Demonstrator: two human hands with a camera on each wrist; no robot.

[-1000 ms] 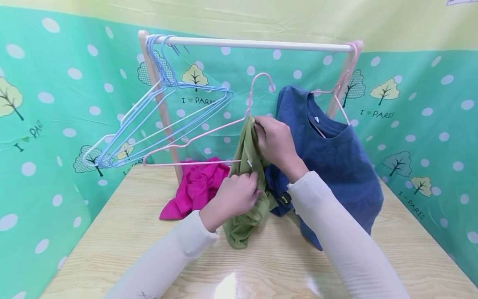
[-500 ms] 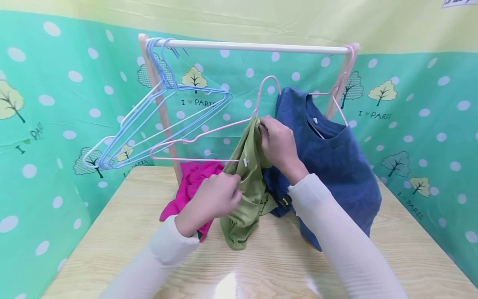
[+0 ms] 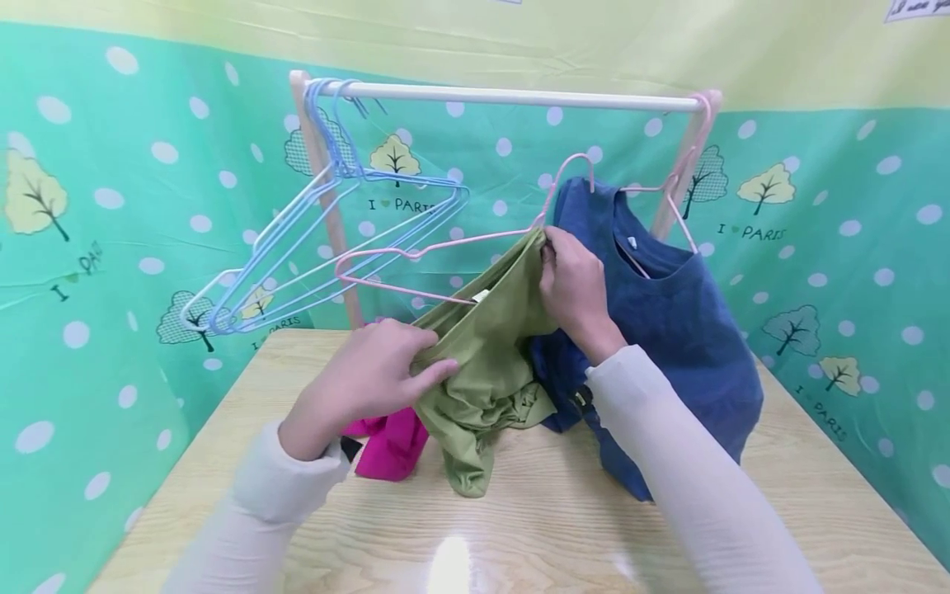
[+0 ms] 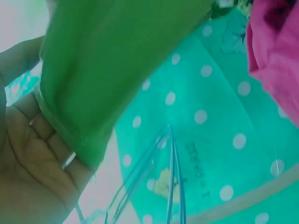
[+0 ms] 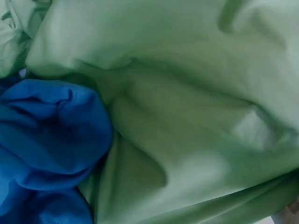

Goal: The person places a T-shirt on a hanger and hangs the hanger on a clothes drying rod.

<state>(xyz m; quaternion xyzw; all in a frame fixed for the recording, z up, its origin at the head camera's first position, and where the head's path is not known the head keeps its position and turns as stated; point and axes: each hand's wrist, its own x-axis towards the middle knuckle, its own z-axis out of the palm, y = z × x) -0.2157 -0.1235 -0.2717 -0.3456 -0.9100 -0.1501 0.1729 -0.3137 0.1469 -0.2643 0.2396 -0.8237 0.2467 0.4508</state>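
A green shirt (image 3: 490, 355) hangs between my hands, its neckline stretched aslant and a white label (image 3: 481, 295) inside it. My right hand (image 3: 575, 280) grips the neckline together with the pink hanger (image 3: 445, 243) just below the hook. One arm of the hanger sticks out to the left through the neckline; the other is hidden in the cloth. At the neckline's left edge my left hand (image 3: 367, 371) has its thumb straight and apart from the fingers. In the left wrist view the shirt's edge (image 4: 88, 144) lies over the fingers, hiding their tips.
Several blue and white hangers (image 3: 326, 231) hang at the left of the white rail (image 3: 505, 95). A blue shirt (image 3: 668, 346) on another pink hanger (image 3: 681, 198) hangs at the right post. A magenta garment (image 3: 393, 450) lies behind my left hand on the wooden table (image 3: 519, 536).
My left hand has moved left, spreading the green shirt's neckline wide and loosening its thumb from the fingers. The pink hanger has shifted right and tilted, with my right hand slightly farther right.
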